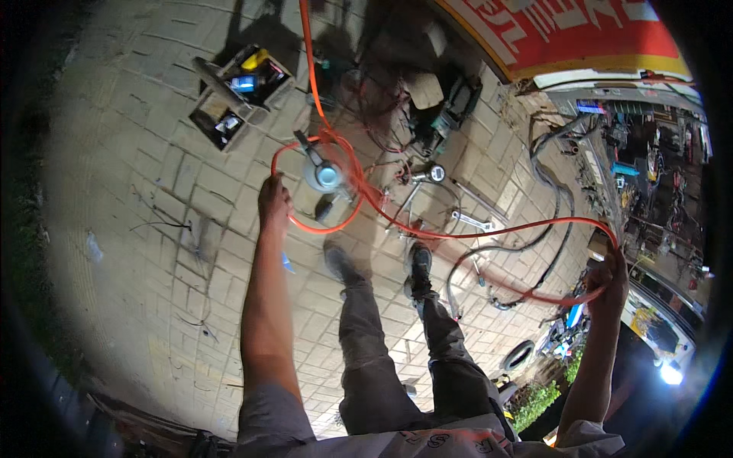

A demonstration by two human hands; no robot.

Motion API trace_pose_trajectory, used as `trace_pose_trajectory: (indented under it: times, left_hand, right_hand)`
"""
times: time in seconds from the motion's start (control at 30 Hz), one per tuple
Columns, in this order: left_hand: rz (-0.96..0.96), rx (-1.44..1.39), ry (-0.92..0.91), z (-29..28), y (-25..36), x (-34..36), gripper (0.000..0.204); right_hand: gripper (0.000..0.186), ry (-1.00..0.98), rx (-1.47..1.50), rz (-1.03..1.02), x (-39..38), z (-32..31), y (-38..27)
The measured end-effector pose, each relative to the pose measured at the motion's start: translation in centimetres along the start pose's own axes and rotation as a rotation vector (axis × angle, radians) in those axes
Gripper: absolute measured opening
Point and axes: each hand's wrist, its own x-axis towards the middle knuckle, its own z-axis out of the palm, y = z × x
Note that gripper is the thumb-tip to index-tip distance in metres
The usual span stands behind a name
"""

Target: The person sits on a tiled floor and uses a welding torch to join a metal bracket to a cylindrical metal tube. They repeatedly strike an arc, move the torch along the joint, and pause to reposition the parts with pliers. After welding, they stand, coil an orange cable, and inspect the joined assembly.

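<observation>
Two-handed, holding an orange hose (561, 220) above pale paving (175, 252); with the left hand (275, 202), grasping the left side of a loop, curling the fingers round the hose; with the right hand (609, 282), well apart, grasping the hose again at a sharp bend, closing the fingers there (not telling, from this angle, the exact set of each one); spanning the gap between with one long stretch, bending back under the right hand into a blurred lower length; framing a silvery-blue, round-topped device (327, 177) inside the loop, as seen from above; standing in dark shoes (343, 262) just short of the hose; having a wrench (473, 222), a round-dialled gauge (437, 173) and black cables (561, 202) lying near that long stretch; facing an open toolbox (221, 90) farther ahead on the left, and a red banner (573, 34) at upper right; having a tyre (518, 356) lying at lower right.
</observation>
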Motion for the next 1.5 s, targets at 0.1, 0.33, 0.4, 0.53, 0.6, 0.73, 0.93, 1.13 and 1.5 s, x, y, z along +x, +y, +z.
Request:
trace_pose_trajectory:
  times: [0.1,0.33,0.4,0.53,0.6,0.73,0.93,1.13,1.5]
  left_hand:
    - [-0.098,-0.212,0.143,-2.8,-0.4,0.0,0.022]
    - [-0.177,-0.153,0.257,-1.3,-0.5,14.0,0.023]
    - [0.059,-0.182,0.087,0.7,2.0,14.6,0.021]
    - [0.173,-0.107,-0.369,5.5,7.2,2.1,0.022]
    - [0.144,-0.128,-0.514,4.1,5.3,-3.8,0.028]
    - [0.273,0.061,-0.416,4.4,5.4,-22.0,0.041]
    - [0.604,0.308,-0.694,10.0,9.1,-41.5,0.027]
    - [0.785,0.471,-0.472,10.1,11.9,-52.1,0.024]
    - [0.392,-0.353,-0.126,7.6,15.6,-60.8,0.022]
  right_hand:
    - [0.036,0.149,-0.140,-0.208,-0.4,0.7,-2.1]
    - [0.041,-0.057,-0.227,-0.242,-2.5,-1.6,-6.0]
    - [0.037,-0.079,-0.233,-0.212,-2.4,-3.5,-4.1]
    - [0.033,-0.075,0.028,-0.054,-2.0,-2.8,-1.8]
    - [0.028,-0.285,0.124,0.011,-1.9,-1.9,-2.3]
    - [0.009,0.143,0.012,-0.032,-6.6,8.5,-1.2]
    - [0.026,-0.391,0.099,0.248,-17.3,16.0,-0.2]
    - [0.055,-1.244,-0.124,0.433,-19.4,18.7,3.3]
    - [0.031,-1.792,-0.694,0.111,-29.4,24.6,5.6]
